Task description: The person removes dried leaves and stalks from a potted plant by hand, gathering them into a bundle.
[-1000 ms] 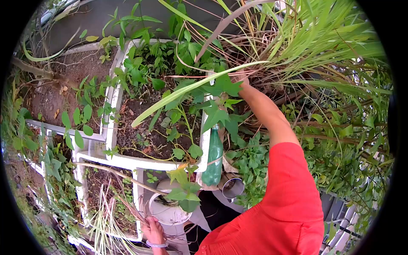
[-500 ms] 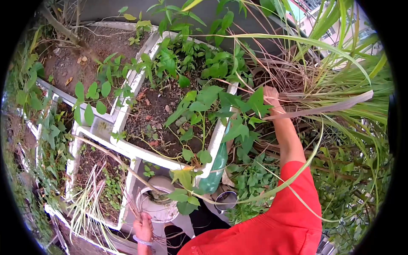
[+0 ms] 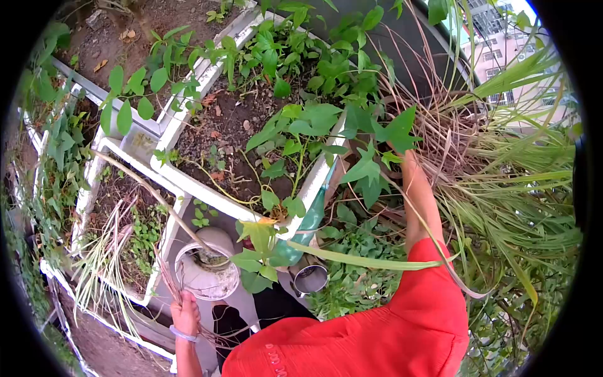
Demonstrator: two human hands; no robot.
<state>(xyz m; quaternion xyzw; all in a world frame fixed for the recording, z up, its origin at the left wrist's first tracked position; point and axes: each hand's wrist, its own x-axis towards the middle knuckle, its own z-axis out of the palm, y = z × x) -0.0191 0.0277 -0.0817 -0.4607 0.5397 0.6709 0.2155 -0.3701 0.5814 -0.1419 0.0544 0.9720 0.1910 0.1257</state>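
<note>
Okay, left hand (image 3: 186, 312) is near left, fingers closed round a thin bunch of dry stalks (image 3: 169, 278). Stalks stick out past the fist on the far side; loose strands trail on the near side. Pale band (image 3: 183, 333) on that wrist.

Right hand (image 3: 410, 159) is far right, arm stretched out, in at the base of a big grass clump (image 3: 509, 166). Mostly hidden by broad green leaves (image 3: 397, 131), so can't tell if it's gripping. Dry brown stems (image 3: 443, 135) just beside it; green blades fan out to the right. One long blade (image 3: 361, 259) lies across the red sleeve (image 3: 422, 286).

Just beyond the left hand: white bucket (image 3: 207, 287), with a long stick (image 3: 151, 191) running from it to the far left. Pale cut-looking grass (image 3: 113, 264) lies on the small planter at left.

Middle: larger white-rimmed planter (image 3: 213, 198), soil and leafy plants inside. Green bottle (image 3: 290, 251) just beside its near right corner, metal can (image 3: 310, 278) next to the bottle.
</note>
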